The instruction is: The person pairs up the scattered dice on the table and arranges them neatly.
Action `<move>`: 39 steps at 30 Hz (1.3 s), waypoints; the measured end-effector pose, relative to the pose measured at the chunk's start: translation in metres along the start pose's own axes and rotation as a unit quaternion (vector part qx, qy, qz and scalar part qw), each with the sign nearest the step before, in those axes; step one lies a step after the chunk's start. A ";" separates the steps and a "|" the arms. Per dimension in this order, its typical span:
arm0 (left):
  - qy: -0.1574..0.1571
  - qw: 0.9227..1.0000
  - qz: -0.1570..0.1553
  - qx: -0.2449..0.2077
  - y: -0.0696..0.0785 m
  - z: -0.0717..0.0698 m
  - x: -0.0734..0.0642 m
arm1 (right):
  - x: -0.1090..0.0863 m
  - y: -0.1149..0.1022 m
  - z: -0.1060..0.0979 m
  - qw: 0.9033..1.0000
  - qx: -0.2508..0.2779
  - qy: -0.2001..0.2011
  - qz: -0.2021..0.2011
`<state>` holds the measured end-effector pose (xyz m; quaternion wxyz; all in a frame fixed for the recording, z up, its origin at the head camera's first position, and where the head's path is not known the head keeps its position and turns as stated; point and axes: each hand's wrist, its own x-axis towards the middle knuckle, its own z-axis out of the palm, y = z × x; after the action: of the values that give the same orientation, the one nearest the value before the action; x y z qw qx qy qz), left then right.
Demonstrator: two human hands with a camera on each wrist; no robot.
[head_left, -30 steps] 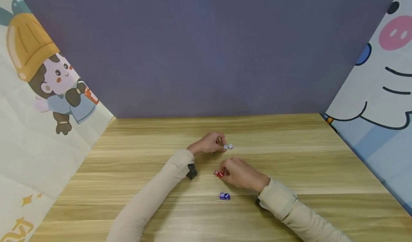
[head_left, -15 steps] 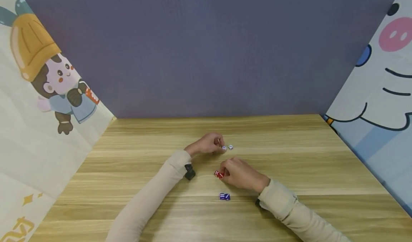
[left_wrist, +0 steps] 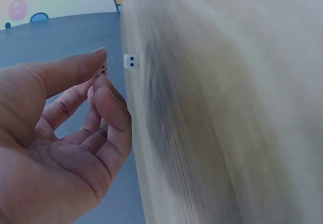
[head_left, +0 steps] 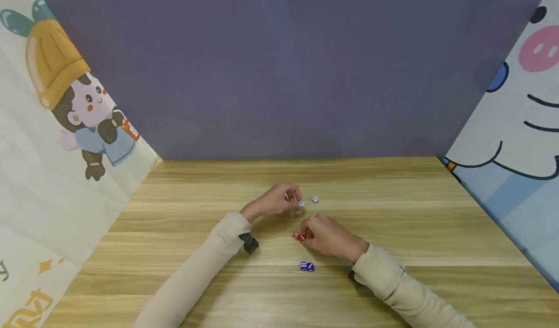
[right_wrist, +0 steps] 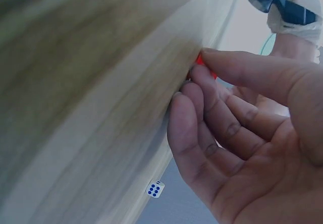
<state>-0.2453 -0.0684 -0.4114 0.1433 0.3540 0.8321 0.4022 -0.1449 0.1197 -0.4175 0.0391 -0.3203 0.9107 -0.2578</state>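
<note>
My left hand pinches a small white die between thumb and index finger. A second white die lies on the table to its right, apart from it, its blue pips showing in the left wrist view. Closer to me, my right hand pinches the right one of two red dice that sit side by side. In the right wrist view, the fingers mostly hide this red die. Nearest to me, two dark blue dice stand against each other on the wood.
The wood-grain tabletop ends at a dark grey-blue panel at the back. Cartoon-printed sheets flank it, the left sheet and the right sheet. A black wrist camera is strapped under the left cuff.
My left hand has drawn the pinched white die leftward and slightly toward me, widening the gap to the other white die. The right hand stays at the red dice.
</note>
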 end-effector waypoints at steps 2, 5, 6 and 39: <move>0.003 1.000 0.003 0.007 0.001 0.000 -0.006 | 0.000 0.000 0.000 1.000 0.001 -0.002 0.001; 0.002 1.000 0.002 0.003 0.005 0.000 -0.015 | 0.000 0.000 0.001 1.000 0.004 -0.003 0.001; 0.000 1.000 -0.002 0.000 0.007 0.000 -0.018 | 0.000 0.001 0.000 1.000 0.003 -0.003 0.000; 0.025 0.998 -0.058 -0.008 -0.011 0.012 -0.029 | 0.002 -0.001 -0.001 1.000 -0.004 -0.004 0.002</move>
<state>-0.2234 -0.0866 -0.4292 0.1482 0.2938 0.8514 0.4085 -0.1463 0.1187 -0.4161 0.0417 -0.3196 0.9123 -0.2528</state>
